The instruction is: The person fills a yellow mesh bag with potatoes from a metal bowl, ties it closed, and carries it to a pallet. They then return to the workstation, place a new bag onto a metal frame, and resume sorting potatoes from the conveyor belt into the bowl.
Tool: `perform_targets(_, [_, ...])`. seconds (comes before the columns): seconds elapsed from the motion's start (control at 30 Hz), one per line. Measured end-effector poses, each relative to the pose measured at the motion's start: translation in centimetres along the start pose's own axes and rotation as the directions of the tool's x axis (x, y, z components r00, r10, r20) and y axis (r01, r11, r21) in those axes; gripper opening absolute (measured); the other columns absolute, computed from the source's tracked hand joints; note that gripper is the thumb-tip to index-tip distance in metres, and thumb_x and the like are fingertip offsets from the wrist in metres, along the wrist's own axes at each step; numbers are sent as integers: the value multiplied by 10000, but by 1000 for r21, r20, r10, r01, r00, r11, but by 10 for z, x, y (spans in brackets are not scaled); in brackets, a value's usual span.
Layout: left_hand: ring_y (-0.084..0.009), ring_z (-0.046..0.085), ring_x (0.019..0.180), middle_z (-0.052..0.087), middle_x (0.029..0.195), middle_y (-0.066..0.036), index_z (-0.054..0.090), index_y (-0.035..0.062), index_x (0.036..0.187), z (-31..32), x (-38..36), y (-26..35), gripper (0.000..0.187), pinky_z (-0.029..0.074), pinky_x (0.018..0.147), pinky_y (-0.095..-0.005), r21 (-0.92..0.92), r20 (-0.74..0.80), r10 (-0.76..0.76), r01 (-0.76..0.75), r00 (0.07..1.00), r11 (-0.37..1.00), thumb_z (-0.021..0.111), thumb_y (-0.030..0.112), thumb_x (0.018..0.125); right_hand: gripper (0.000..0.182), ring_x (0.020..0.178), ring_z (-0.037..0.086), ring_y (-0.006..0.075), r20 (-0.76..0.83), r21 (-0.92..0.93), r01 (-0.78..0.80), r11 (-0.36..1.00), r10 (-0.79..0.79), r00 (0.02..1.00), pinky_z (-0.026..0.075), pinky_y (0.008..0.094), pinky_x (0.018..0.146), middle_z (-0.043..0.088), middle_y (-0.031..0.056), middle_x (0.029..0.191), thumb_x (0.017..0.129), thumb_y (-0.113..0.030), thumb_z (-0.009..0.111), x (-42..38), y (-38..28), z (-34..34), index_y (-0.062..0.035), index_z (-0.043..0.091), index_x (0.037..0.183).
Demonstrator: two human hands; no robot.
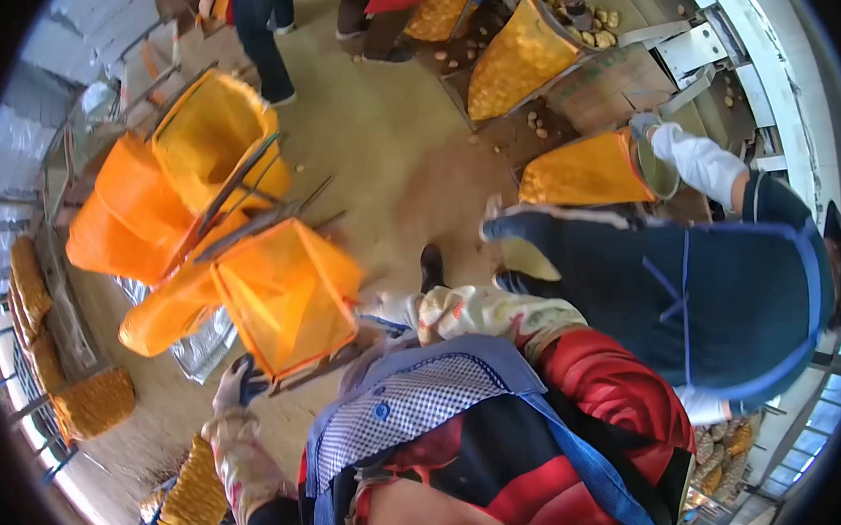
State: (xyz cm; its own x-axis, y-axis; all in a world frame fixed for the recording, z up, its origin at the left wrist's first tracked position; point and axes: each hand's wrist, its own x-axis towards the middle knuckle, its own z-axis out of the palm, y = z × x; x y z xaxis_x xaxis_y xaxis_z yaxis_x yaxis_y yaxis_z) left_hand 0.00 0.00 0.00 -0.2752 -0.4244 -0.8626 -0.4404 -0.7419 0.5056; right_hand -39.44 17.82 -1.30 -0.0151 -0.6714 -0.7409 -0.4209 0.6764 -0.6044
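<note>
Head view, looking steeply down over the wearer's own torso: red garment, blue-checked apron bib.

Left hand (240, 384), in a pale work glove with a dark palm patch, is closed on the lower corner of the metal frame rack carrying an orange mesh sack (284, 293). Fingers curl around the frame edge; grip looks firm. Right hand (390, 312), gloved pale with a patterned floral sleeve above it, lies against the far side of the same sack frame. Whether its fingers are closed on the frame or only resting there I cannot tell; the sack and sleeve hide them.

The sack stands on the concrete floor (377, 160) just ahead of the wearer, mouth held open by its frame, empty by the look of it.

Handling judgement: mesh is soft, light and slack, collapses without the frame, snags easily. The frame is the stiff part, so the corner bars are the sensible hold, not the netting.

Surroundings: more orange mesh sacks on tilted frames (214, 140) just behind the held one. Filled yellow net sacks (93, 403) are stacked along the left wall. A co-worker in a dark top and blue apron (717, 285) bends at right, a white-gloved hand (696, 158) at the mouth of a filled yellow sack (587, 170). Loose potatoes (598, 27) lie on the sorting machine above. Legs of other people stand at the top edge.
</note>
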Motion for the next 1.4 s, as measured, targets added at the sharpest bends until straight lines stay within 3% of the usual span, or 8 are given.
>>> perform_targets(0.2, [-159,558,514,607,700,-104,589,16,1014,163,-76,148,228,444,458,-256,-141,-703,264,-493,661,858,561,203,888,447,601,636,246,-361,300,-211,930,316,877,495,355,518,649,157,748,753,-428,621,-77,128,-191,3,668,861])
perform_targets(0.43, [-130,635,696,670,851,-70,614,0,1057,381,-8,226,256,496,636,-254,478,264,624,-662,736,578,605,132,838,401,597,639,269,-548,487,-172,856,453,703,507,371,566,641,160,687,779,-375,607,-120,172,-314,8,642,892])
perform_targets(0.57, [-182,649,688,675,830,-97,638,48,999,429,13,253,228,502,625,-291,602,376,490,-610,786,516,616,172,809,444,970,587,373,-661,445,-165,880,447,603,459,398,844,637,214,967,756,-370,635,-112,169,-347,2,612,997])
perform_targets(0.9, [-341,617,835,655,871,-146,639,88,925,514,143,366,228,489,733,-408,751,560,388,-646,732,137,544,274,833,468,825,630,291,-798,601,129,789,600,48,475,342,756,663,151,862,717,-391,700,-128,251,-514,-6,615,968])
perform_targets(1.03, [-376,586,872,635,915,-168,617,98,935,571,195,442,246,469,757,-442,477,871,315,-804,377,-356,535,304,829,493,892,628,292,-844,512,5,859,504,-183,466,329,803,667,138,934,717,-409,700,-137,229,-591,-20,615,1007])
perform_targets(1.13, [-377,589,853,632,888,-174,599,92,963,622,198,492,240,472,740,-440,596,751,364,-802,551,-17,538,283,832,556,990,605,275,-801,566,94,819,573,-175,452,341,861,645,149,1040,719,-419,697,-127,226,-646,-34,586,1105])
perform_targets(1.27, [-306,608,657,635,769,-138,628,68,996,676,197,548,221,477,602,-387,554,816,313,-813,486,-181,566,224,853,569,995,594,270,-783,517,375,770,602,-157,441,336,878,616,144,1091,731,-421,690,-110,209,-667,-47,578,1145])
perform_targets(1.4, [-172,603,559,627,693,-76,637,50,974,693,212,553,218,489,571,-309,609,690,271,-741,671,284,589,214,838,552,1019,573,247,-894,426,255,868,448,-33,446,327,872,567,131,1167,735,-379,705,-123,194,-676,-65,570,1168])
